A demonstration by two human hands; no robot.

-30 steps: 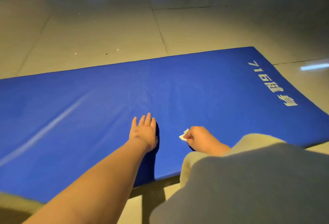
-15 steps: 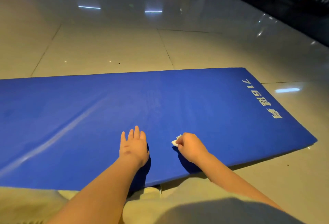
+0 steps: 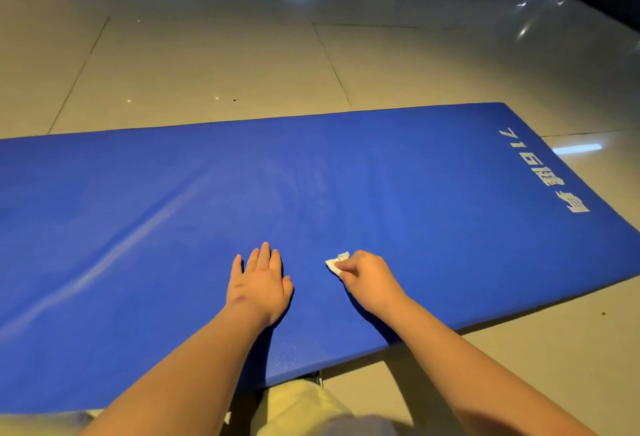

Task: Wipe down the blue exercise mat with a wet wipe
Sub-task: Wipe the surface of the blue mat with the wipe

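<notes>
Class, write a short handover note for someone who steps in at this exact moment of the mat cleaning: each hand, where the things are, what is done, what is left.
Left hand: flat on the blue exercise mat, fingers straight, holding nothing.
Right hand: pinches the crumpled wet wipe against the mat, near its front edge.
Mat: lies flat on the tiled floor, with white lettering at its right end.
Done: unclear; faint smears show beyond the hands, so the middle may be wiped.
Left: probably both ends, and the pale streak on the left.
</notes>
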